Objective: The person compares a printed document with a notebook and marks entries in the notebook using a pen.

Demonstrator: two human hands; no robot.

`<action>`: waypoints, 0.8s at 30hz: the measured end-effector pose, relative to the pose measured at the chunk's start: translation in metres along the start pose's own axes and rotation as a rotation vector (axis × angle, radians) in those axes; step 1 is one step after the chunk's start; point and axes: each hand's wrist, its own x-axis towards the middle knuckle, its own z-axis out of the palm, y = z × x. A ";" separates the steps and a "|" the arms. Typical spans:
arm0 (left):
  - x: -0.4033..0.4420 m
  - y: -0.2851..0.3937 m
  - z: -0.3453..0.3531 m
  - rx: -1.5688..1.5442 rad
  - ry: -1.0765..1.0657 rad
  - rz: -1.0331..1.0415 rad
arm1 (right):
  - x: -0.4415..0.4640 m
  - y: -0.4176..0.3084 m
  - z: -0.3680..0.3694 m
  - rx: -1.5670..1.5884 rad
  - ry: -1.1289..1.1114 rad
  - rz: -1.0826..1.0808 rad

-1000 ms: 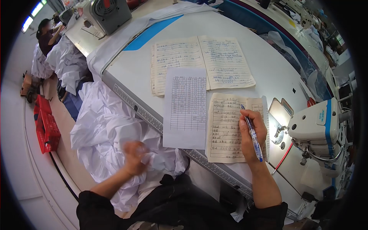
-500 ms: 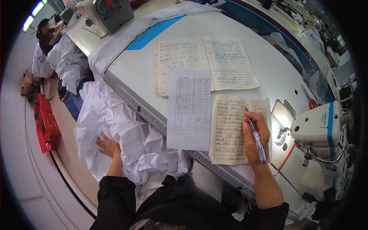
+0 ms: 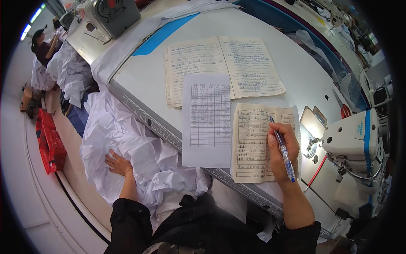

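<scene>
My left hand (image 3: 119,163) lies open, fingers spread, on a heap of white fabric (image 3: 139,148) beside the table. In my right hand (image 3: 284,146) is a blue-and-clear ballpoint pen (image 3: 289,169), gripped in the fist with one end pointing up past the fingers. That hand rests on a small notebook (image 3: 252,148) with handwritten, ruled pages. Left of this notebook lies a printed table sheet (image 3: 206,154), partly covering a larger open notebook (image 3: 253,67) full of handwriting.
A white sewing machine (image 3: 351,135) with its lamp lit stands at the right. Red-handled scissors (image 3: 345,111) lie behind it. A ruler strip (image 3: 169,142) runs along the table edge. Another machine (image 3: 112,15) and a person (image 3: 44,46) are at the upper left, above a red container (image 3: 50,144).
The view has shifted slightly, so the table and papers sit a little differently in frame. Both hands keep nearly the same places, the pen still held.
</scene>
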 end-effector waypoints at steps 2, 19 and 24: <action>0.000 -0.001 0.003 0.002 0.004 -0.001 | 0.000 0.001 0.000 -0.001 -0.003 0.008; 0.000 0.000 -0.003 -0.074 -0.019 -0.002 | -0.002 0.000 0.000 -0.004 -0.011 0.032; 0.000 0.000 -0.001 -0.060 -0.025 -0.011 | -0.001 0.000 0.000 -0.003 -0.014 0.025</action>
